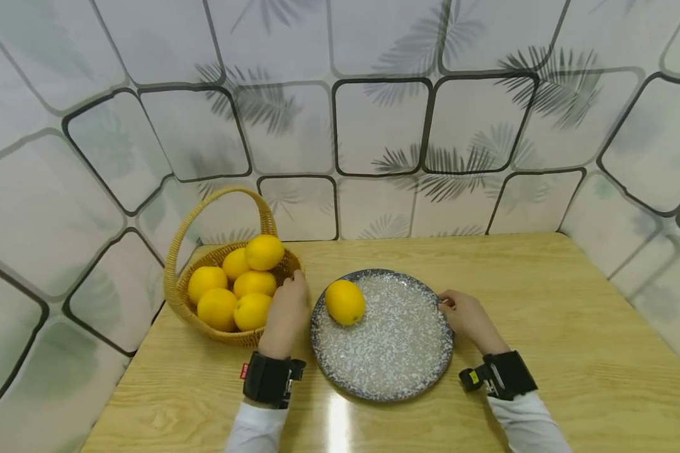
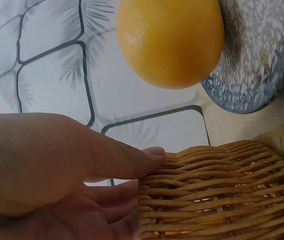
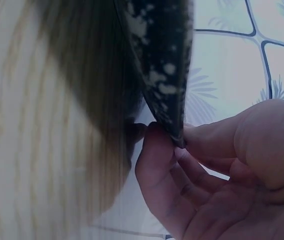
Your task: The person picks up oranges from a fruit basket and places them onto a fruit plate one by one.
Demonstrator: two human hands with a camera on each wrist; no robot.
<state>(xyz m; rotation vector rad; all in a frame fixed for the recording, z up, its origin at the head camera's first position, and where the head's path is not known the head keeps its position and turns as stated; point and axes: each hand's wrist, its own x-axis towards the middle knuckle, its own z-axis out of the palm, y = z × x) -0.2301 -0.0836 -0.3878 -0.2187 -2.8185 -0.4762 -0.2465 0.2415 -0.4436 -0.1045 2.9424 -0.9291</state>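
My left hand [image 1: 288,308] grips the right rim of a wicker basket [image 1: 172,277] with a tall arched handle. In the left wrist view the thumb [image 2: 149,159] lies on the woven wall [image 2: 222,185], with the other fingers on its opposite side. Several yellow citrus fruits [image 1: 217,309] fill the basket. To its right is a round speckled grey plate [image 1: 396,340] with a dark rim, bearing one yellow citrus fruit [image 1: 345,302] near its left edge. My right hand [image 1: 469,318] pinches the plate's right rim [image 3: 164,85] between thumb and fingers.
Both stand on a light wooden table [image 1: 572,352]. A patterned wall [image 1: 379,129] rises behind the table and along both sides. Black straps with small cameras [image 1: 269,380] circle both wrists. The basket and plate are a short distance apart, with my left forearm between them.
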